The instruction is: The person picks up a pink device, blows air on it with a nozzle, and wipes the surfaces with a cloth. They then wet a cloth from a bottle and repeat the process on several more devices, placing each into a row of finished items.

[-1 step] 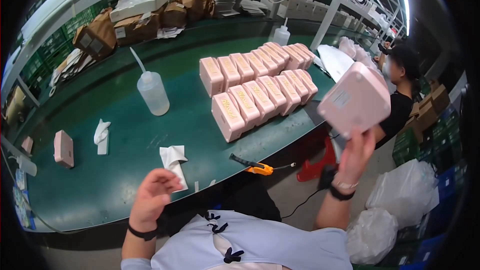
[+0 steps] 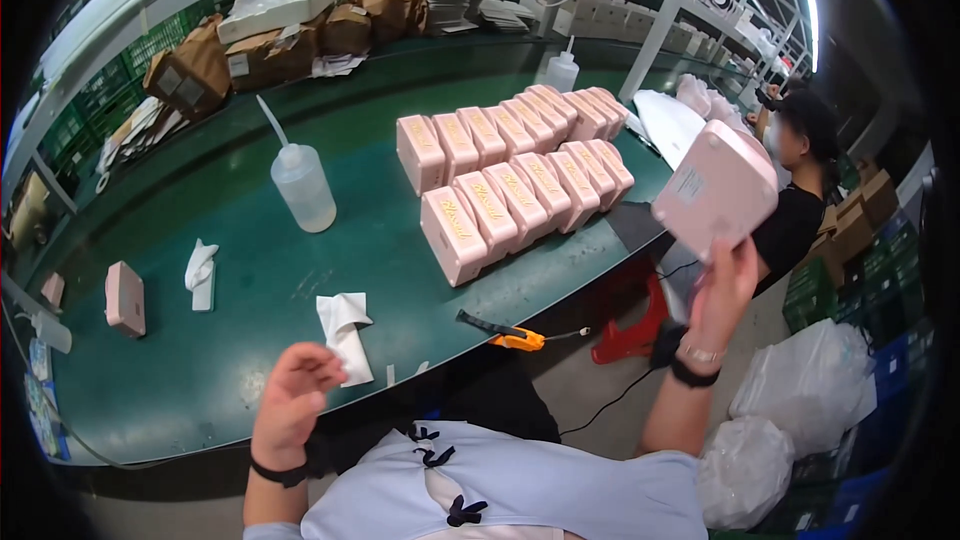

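My right hand (image 2: 728, 285) grips a pale pink rounded box (image 2: 718, 180) by its lower edge. I hold it up past the table's front edge, tilted, with a small white label facing me. My left hand (image 2: 290, 395) is raised over the front of the table, its fingers loosely bent and apart, with nothing seen in it. Beside its fingertips lies a folded white cloth (image 2: 348, 345). Two rows of pink boxes (image 2: 455, 235) with gold lettering stand on the green table (image 2: 240, 350). Another pink box (image 2: 125, 298) stands alone at the left.
A squeeze bottle (image 2: 304, 188) stands mid-table; another bottle (image 2: 562, 72) is farther back. A cloth-wrapped white block (image 2: 201, 280) lies at left. An orange-handled tool (image 2: 517, 339) juts over the front edge. Bags (image 2: 810, 370) and a red stool (image 2: 632, 325) are at right, near a seated person (image 2: 800, 180).
My right hand and the pink box have shifted slightly to the right. My left hand has moved a little left and down, away from the white cloth.
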